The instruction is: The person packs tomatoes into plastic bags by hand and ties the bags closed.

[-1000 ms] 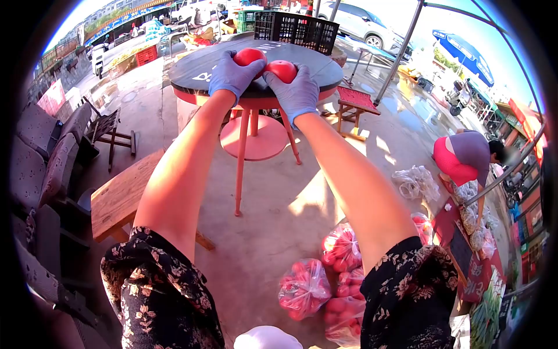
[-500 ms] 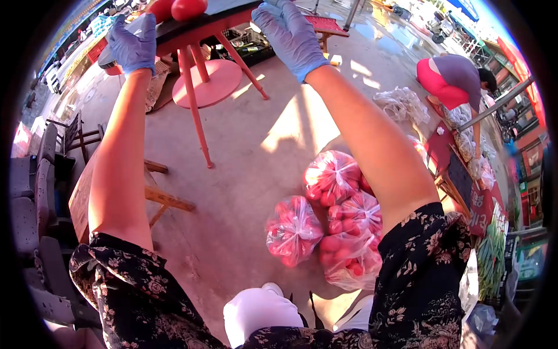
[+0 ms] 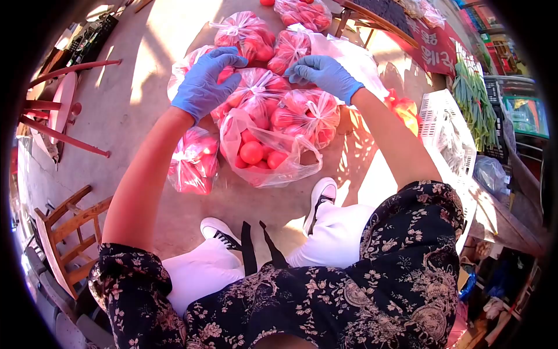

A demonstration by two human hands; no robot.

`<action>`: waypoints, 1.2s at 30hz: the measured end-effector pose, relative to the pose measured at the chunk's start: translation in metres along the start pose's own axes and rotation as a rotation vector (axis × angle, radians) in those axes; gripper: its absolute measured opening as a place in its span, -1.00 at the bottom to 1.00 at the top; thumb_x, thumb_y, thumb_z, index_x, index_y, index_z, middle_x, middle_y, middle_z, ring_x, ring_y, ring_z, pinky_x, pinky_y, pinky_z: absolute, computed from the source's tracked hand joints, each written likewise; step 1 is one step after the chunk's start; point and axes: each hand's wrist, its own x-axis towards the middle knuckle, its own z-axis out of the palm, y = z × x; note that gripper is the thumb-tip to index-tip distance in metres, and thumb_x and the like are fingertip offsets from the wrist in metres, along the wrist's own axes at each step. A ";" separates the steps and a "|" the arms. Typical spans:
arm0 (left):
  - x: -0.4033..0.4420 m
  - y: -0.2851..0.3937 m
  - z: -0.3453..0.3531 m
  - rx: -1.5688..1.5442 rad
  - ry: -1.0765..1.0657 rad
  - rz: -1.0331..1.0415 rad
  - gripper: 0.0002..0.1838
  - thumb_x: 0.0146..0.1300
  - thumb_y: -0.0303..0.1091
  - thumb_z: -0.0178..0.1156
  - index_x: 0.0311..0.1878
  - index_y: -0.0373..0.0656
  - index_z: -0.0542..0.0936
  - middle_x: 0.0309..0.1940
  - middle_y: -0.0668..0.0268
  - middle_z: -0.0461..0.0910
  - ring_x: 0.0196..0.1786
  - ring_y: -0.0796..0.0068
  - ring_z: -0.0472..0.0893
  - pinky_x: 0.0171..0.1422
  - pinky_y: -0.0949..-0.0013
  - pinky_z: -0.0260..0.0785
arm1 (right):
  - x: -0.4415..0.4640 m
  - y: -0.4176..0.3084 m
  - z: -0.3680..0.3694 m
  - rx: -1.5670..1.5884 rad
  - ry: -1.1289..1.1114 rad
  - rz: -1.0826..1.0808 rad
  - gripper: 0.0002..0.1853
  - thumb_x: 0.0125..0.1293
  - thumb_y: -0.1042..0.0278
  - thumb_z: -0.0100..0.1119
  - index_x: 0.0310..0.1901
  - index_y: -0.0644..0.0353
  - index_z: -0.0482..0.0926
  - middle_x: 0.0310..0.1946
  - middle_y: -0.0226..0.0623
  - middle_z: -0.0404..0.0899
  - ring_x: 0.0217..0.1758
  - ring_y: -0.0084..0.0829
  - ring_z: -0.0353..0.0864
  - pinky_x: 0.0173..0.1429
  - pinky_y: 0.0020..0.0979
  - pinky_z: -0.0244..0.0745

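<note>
Both my hands wear blue gloves and hover over clear plastic bags of tomatoes on the ground. My left hand (image 3: 208, 81) has curved fingers with the thumb apart, holding nothing visible. Loosely bent, the fingers of my right hand (image 3: 326, 77) show nothing between them; whether they touch the bag behind is unclear. Between and below the hands sit a knotted bag of tomatoes (image 3: 258, 90) and another tied bag (image 3: 308, 116). Nearest my feet, an open-mouthed bag (image 3: 299, 166) shows loose tomatoes (image 3: 251, 152) inside. More tied bags (image 3: 247, 36) lie beyond.
A red-legged round stand (image 3: 61, 107) is at the left, above a wooden chair (image 3: 72, 238). To the right are a white plastic crate (image 3: 439, 131), a bunch of green onions (image 3: 472, 99) and a red cloth with lettering (image 3: 430, 49). My shoes (image 3: 321, 200) stand close to the bags.
My view has swung down and right. Both hands have left the dark-topped table with tomatoes and are now over the bags. The bending co-worker is out of view.
</note>
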 end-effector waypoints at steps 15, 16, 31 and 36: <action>-0.010 0.015 0.276 -0.286 -0.248 -0.841 -0.61 0.10 -0.38 0.17 0.05 -0.15 0.50 -0.29 0.26 0.61 -0.27 0.51 0.57 -0.10 0.47 0.42 | -0.081 0.173 0.032 -0.388 0.312 0.231 -0.62 0.08 0.15 0.19 -0.04 0.01 0.47 -0.28 -0.17 0.55 -0.16 -0.16 0.54 -0.09 -0.22 0.46; -0.008 0.019 0.277 -0.207 -0.284 -0.888 -0.59 0.10 -0.37 0.17 0.07 -0.13 0.49 -0.30 0.25 0.61 -0.28 0.50 0.56 -0.11 0.46 0.42 | -0.078 0.180 0.035 -0.327 0.350 0.139 -0.67 0.08 0.13 0.20 -0.10 -0.01 0.51 -0.31 -0.18 0.55 -0.20 -0.17 0.56 -0.15 -0.25 0.47; -0.010 0.004 0.320 -0.335 -0.068 -0.874 -0.74 0.05 -0.18 0.26 -0.22 -0.08 0.64 -0.38 0.20 0.62 -0.32 0.34 0.59 -0.19 0.36 0.41 | -0.088 0.211 0.014 0.534 0.443 0.435 -0.79 0.24 0.28 0.11 -0.31 0.26 0.63 -0.51 -0.39 0.59 -0.50 -0.62 0.49 -0.37 -0.55 0.42; -0.005 0.009 0.304 -0.539 0.034 -0.863 -0.76 0.06 -0.30 0.24 -0.19 -0.13 0.61 -0.38 0.21 0.61 -0.38 0.41 0.58 -0.21 0.39 0.42 | -0.080 0.190 0.012 0.382 0.549 0.188 -0.83 0.24 0.35 0.12 -0.28 0.26 0.63 -0.47 -0.37 0.61 -0.43 -0.63 0.53 -0.30 -0.54 0.45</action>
